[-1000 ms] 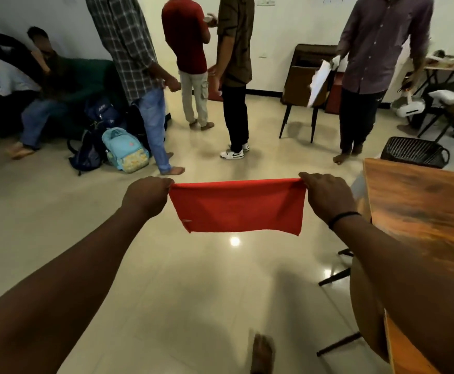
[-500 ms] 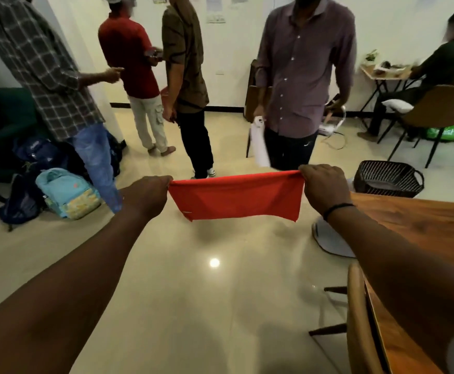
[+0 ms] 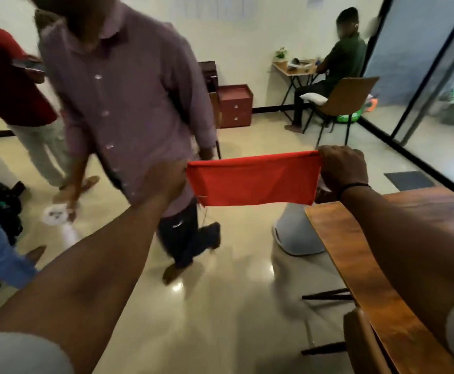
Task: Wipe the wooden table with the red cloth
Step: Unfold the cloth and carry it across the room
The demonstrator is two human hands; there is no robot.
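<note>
A red cloth point(image 3: 253, 182) hangs stretched flat in the air between my two hands, above the floor. My left hand point(image 3: 166, 179) grips its left top corner; the hand is blurred. My right hand point(image 3: 342, 168), with a black band at the wrist, grips the right top corner. The wooden table point(image 3: 360, 265) lies at the lower right, under my right forearm, its near corner just below and right of the cloth. The cloth does not touch the table.
A person in a mauve shirt point(image 3: 123, 103) walks close in front of me, left of the cloth. More people stand at the left. A grey bin point(image 3: 293, 233) sits by the table's end. A chair back point(image 3: 363, 344) is at the lower right. A seated person point(image 3: 339, 68) is at the back.
My view has swung right, so the table now sits nearer the centre. The person in the mauve shirt has walked closer and to the left. Both hands keep the cloth stretched.
</note>
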